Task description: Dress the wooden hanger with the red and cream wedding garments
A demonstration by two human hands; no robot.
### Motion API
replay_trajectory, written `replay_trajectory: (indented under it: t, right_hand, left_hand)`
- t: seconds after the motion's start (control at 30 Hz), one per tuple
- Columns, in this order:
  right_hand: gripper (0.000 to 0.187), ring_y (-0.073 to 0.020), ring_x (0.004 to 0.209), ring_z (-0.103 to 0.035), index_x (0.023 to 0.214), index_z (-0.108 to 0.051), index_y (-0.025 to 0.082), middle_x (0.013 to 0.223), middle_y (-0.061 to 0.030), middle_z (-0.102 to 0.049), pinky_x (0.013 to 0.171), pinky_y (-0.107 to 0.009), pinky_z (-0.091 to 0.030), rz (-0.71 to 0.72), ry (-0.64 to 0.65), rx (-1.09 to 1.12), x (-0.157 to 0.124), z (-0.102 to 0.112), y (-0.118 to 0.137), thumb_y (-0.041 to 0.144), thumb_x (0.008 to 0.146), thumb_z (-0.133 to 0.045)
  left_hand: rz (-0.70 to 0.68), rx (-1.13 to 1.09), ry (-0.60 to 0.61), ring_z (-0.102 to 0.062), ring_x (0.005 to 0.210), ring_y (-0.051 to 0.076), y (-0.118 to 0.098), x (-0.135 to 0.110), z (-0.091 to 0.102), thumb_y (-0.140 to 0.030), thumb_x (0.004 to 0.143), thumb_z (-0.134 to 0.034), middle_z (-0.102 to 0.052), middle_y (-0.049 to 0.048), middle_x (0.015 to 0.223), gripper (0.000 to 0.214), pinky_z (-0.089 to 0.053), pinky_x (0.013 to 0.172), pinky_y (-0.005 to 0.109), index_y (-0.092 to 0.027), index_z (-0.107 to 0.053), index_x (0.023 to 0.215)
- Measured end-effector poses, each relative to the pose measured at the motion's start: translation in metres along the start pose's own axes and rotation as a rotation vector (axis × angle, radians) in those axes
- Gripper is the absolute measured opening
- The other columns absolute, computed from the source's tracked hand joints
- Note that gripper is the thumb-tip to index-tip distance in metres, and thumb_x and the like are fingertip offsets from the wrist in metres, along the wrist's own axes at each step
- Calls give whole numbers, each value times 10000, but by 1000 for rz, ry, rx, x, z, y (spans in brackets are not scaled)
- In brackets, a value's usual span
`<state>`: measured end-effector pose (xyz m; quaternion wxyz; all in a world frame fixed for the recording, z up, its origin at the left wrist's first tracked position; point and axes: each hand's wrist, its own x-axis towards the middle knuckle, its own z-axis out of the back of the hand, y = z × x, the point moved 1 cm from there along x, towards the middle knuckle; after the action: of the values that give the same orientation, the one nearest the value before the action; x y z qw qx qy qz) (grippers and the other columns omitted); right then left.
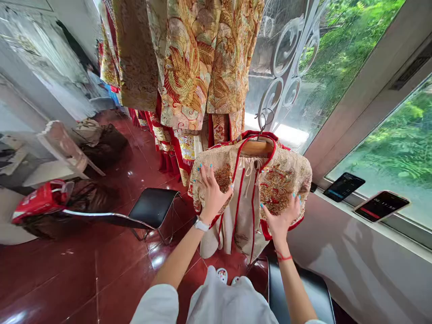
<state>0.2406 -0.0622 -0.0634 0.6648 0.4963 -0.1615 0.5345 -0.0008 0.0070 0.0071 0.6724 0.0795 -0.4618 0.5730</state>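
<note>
A red and gold embroidered jacket (276,180) hangs open on a wooden hanger (257,146) in front of me. My left hand (212,191) lies on its left front panel with fingers spread. My right hand (281,218) presses against the right panel near the lower red trim, fingers apart and partly tucked at the fabric's edge. A white watch sits on my left wrist and a red string on my right.
More gold and red embroidered garments (189,63) hang behind. A black stool (153,207) stands at left, another black seat (303,292) below me. Two phones (344,186) (381,205) lie on the window ledge at right. A red bag (40,200) rests at far left.
</note>
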Motion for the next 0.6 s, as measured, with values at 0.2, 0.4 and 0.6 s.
replay_trajectory:
  t: [0.2, 0.4, 0.6]
  right_hand:
    - [581, -443, 1519, -111, 1455, -515, 191, 1644, -197, -221, 1123, -770, -150, -10, 61, -67, 67, -31, 1, 245, 876, -518]
    - [458, -323, 1304, -546, 1148, -722, 181, 1364, -145, -605, 1103, -556, -407, 87, -218, 142, 124, 37, -48, 121, 810, -418]
    - [366, -243, 847, -664, 1000, -719, 166, 915, -83, -744, 857, -410, -528, -118, 113, 297, 215, 17, -76, 236, 734, -476]
  left_hand:
    - [86, -36, -153, -483, 1373, 322, 36, 21, -12, -225, 944, -539, -552, 214, 1393, 347, -334, 1170, 514, -151, -617, 1275]
    - [32, -212, -167, -648, 954, 205, 74, 62, 41, -122, 893, -495, -676, 76, 955, 210, -524, 887, 335, -183, -690, 942]
    - [133, -420, 1, -645, 896, 194, 95, 167, 60, -91, 798, -587, -700, 66, 955, 175, -530, 856, 338, -160, -713, 897]
